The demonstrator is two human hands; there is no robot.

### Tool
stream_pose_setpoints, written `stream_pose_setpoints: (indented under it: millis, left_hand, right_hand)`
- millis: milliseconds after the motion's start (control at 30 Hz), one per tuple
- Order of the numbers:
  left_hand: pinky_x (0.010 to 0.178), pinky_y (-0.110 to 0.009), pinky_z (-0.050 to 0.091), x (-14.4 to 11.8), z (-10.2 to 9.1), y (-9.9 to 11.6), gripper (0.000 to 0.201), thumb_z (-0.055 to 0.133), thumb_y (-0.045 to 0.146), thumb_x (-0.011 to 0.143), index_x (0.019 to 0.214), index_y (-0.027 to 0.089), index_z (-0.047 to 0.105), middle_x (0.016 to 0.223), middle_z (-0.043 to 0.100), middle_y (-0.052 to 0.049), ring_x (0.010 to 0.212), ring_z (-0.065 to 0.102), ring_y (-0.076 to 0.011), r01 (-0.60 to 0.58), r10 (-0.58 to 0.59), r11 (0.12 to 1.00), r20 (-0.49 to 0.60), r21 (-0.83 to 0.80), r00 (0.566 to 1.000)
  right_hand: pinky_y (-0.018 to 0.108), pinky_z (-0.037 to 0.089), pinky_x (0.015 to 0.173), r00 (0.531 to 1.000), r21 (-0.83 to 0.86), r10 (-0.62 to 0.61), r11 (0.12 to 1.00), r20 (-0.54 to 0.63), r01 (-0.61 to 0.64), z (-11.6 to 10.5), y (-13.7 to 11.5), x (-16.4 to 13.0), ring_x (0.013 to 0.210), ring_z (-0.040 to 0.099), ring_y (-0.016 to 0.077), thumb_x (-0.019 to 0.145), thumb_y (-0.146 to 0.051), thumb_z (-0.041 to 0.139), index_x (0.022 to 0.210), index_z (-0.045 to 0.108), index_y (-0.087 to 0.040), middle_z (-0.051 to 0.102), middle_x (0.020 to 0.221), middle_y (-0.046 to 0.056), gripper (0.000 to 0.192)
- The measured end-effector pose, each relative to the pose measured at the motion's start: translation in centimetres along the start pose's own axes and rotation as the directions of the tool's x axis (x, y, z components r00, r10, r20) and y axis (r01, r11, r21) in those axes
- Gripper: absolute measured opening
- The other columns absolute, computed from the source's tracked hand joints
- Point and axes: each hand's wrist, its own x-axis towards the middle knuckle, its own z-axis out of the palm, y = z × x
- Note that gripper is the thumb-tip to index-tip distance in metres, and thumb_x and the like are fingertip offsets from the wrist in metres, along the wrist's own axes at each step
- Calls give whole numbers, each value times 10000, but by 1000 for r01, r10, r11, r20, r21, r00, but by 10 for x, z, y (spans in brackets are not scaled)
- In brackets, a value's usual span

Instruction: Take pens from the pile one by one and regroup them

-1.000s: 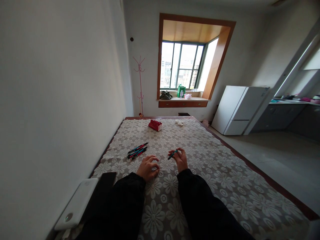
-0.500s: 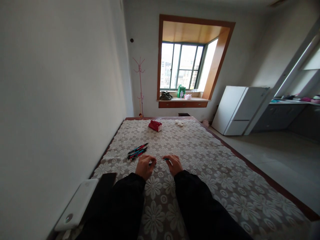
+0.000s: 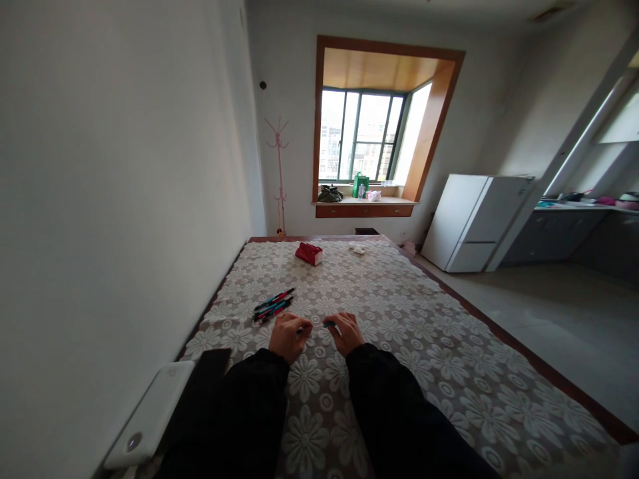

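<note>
Pinching pen parts (image 3: 329,324) in my left hand (image 3: 288,335) and right hand (image 3: 347,332), I have pens (image 3: 273,308) at eleven o'clock.

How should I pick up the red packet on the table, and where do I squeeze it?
I'd squeeze the red packet around its middle, reaching down from above, thumb on the near side, fingers on the far side. It looks like a low block, longer from left to right, with nothing crowding it.
</note>
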Motion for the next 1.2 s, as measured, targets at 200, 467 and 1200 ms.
stream_pose_setpoints:
  millis: [200,467,1200]
  left_hand:
    - [920,-371,405,-1,4,-1,150,613,326,814,897,276,727,820,691,-38,854,595,-186,-50,53,998,83,-35,995]
    - [893,-340,432,-2,6,-3,149,628,339,799,895,259,711,833,697,-35,883,615,-188,-15,26,996,127,-85,992]
    - [819,-314,481,-3,6,-3,176,598,304,800,904,262,734,849,679,-50,845,626,-185,0,16,995,156,-101,988]
  right_hand:
    - [348,360,846,993,23,-69,998,101,67,4,-1,-2,872,589,193,896,-205,480,1026,604,-251,685,921,40,185]
    - [332,387,794,990,7,-59,998,126,59,8,2,-3,838,596,192,900,-249,490,965,598,-225,670,894,52,129]
    - [340,404,837,987,-18,-42,999,154,46,6,-2,-3,863,598,195,871,-206,503,949,622,-242,672,893,38,147]
